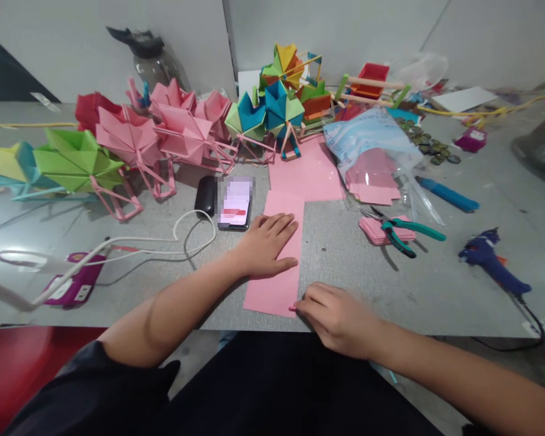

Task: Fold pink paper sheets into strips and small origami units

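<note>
A long pink paper strip (277,293) lies on the grey table, its near end close to the front edge. My left hand (267,245) rests flat on it with the fingers spread. At the strip's near right corner, my right hand (333,315) pinches a small, darker pink stick (292,308). Only its tip shows past the fingertips; whether it is separate or a rolled corner of the paper, I cannot tell. Beyond the strip lies a wider pink sheet (304,175), which meets or overlaps its far end.
Folded paper models, pink (129,136), green (79,160) and multicoloured (284,109), line the back. A phone (236,203) and black mouse-like object (204,197) lie left. Rightward are pliers (399,233) on pink papers (372,231), a blue cutter (449,194), a glue gun (495,260).
</note>
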Motion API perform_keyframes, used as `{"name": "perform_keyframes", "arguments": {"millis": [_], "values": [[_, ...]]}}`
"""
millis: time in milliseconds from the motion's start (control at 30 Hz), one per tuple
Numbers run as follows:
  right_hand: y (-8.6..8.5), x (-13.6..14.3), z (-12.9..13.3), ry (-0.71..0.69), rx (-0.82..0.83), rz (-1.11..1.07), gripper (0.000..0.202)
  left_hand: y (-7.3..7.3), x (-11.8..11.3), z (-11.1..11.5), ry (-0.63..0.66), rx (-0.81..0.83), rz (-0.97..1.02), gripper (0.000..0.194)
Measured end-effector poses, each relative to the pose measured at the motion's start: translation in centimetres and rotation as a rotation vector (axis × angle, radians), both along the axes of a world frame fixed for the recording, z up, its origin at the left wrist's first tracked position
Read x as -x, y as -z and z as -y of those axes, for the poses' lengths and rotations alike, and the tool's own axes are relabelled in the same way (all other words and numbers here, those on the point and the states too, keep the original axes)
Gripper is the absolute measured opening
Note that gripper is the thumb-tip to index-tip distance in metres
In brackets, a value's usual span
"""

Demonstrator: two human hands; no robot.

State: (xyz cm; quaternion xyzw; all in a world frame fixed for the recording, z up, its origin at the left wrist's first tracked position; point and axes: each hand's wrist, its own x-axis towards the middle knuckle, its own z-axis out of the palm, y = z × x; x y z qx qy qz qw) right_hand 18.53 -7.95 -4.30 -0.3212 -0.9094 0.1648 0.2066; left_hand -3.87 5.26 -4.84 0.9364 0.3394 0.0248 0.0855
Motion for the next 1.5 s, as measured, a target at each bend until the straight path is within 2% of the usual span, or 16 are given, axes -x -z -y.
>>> {"name": "perform_keyframes", "arguments": {"millis": [167, 300, 367, 500, 600, 700, 833, 933, 1033, 1133, 1267, 1500], "values": [[0.0, -0.3, -1.0, 0.065, -0.005, -0.01, 0.028, 0.1, 0.1, -0.2, 0.013, 0.001, 0.016, 0.087], [-1.3, -0.9, -1.6, -0.017, 0.158, -0.101, 0.022, 0.0, 0.1, -0.1, 0.004, -0.004, 0.022, 0.085], [-1.7, -1.2, -2.0, 0.003, 0.203, -0.139, 0.02, 0.0, 0.1, 0.0, 0.005, -0.009, 0.026, 0.082], [-1.0, -1.4, -3.8, 0.13, 0.104, -0.102, 0.02, 0.0, 0.1, 0.1, 0.01, -0.02, 0.037, 0.067], [0.2, -1.2, -4.7, 0.149, 0.023, -0.016, 0.026, 0.0, 0.0, 0.2, 0.0, -0.022, 0.034, 0.064], [0.6, -0.6, -4.1, 0.072, 0.009, 0.016, 0.026, -0.1, -0.1, 0.2, -0.011, -0.008, 0.012, 0.064], [0.0, 0.0, -1.7, -0.049, 0.019, 0.031, 0.026, -0.1, -0.2, 0.2, -0.017, 0.006, 0.02, 0.065], [-0.5, 0.3, 0.0, -0.093, 0.028, 0.064, 0.026, -0.1, -0.1, 0.2, -0.016, 0.01, 0.023, 0.065], [-0.8, 0.1, 0.5, -0.11, 0.091, 0.007, 0.027, -0.3, -0.1, 0.2, -0.014, 0.006, 0.01, 0.064], [-0.7, -0.6, -0.5, -0.012, 0.157, -0.141, 0.022, -0.5, 0.1, 0.2, 0.012, 0.02, 0.001, 0.077], [0.0, -1.4, -3.1, 0.167, 0.086, -0.17, 0.018, -0.5, 0.4, 0.0, 0.069, 0.046, -0.005, 0.115], [0.9, -0.8, -5.4, 0.152, -0.05, -0.037, 0.028, -0.5, 0.3, 0.0, 0.068, 0.057, -0.048, 0.139]]}}
